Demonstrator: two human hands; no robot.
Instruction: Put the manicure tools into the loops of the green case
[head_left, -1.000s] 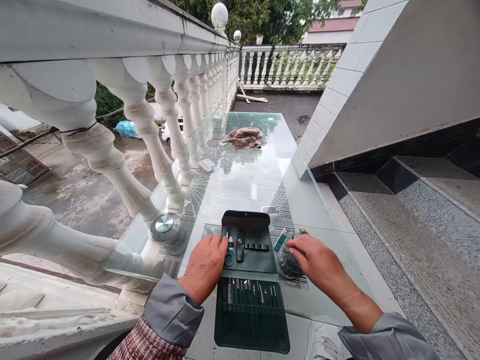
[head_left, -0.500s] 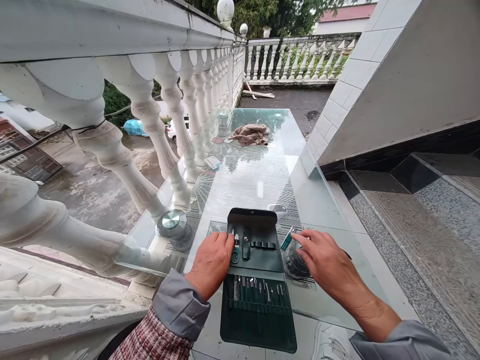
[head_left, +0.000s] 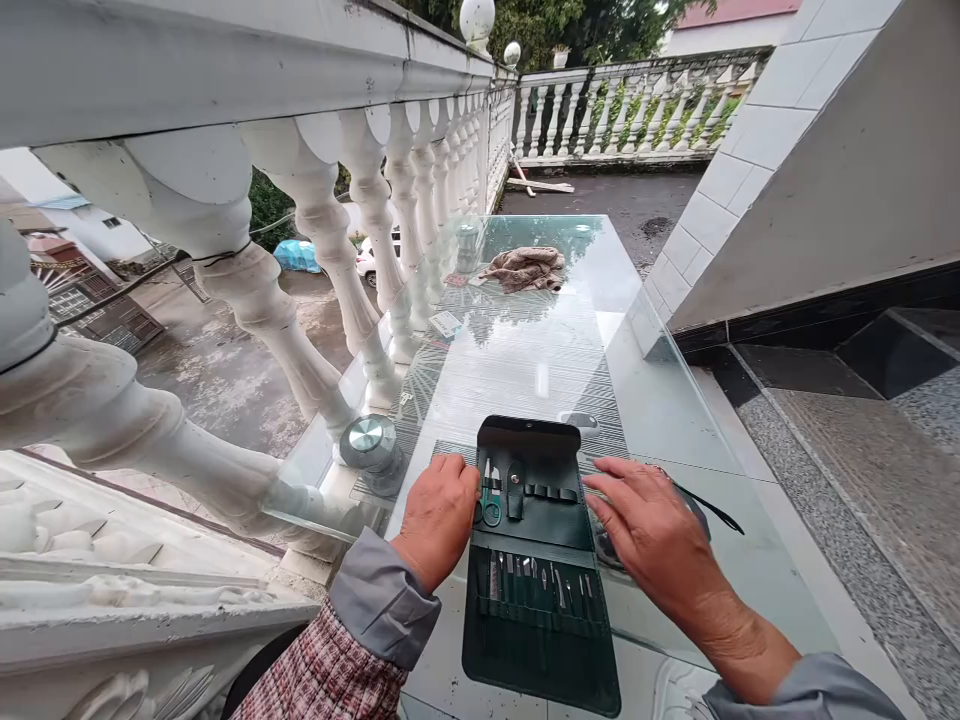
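Note:
An unfolded dark green manicure case point(head_left: 541, 670) lies on the glass table. Its lower half holds a row of slim metal tools point(head_left: 544, 580) in loops. Small scissors point(head_left: 488, 505) and a slim pointed tool sit in the upper half, beside empty loops. My left hand point(head_left: 439, 520) is closed on the case's left edge, next to the scissors. At the right edge is my right hand point(head_left: 656, 525), fingers stretched and apart, with nothing visible in them. Behind that hand a dark object with a black strap point(head_left: 720, 510) is partly hidden. No nail clipper shows.
The glass tabletop point(head_left: 660, 400) carries a crumpled brown cloth point(head_left: 525, 268) at its far end and a small card point(head_left: 445, 323) by the left edge. White balusters point(head_left: 300, 330) run along the left. Stone steps point(head_left: 862, 440) and a tiled wall stand at the right.
The green nail clipper in my right hand half a second ago is out of sight, and that hand's fingers have spread by the case. The view has shifted left; my left hand stays on the case.

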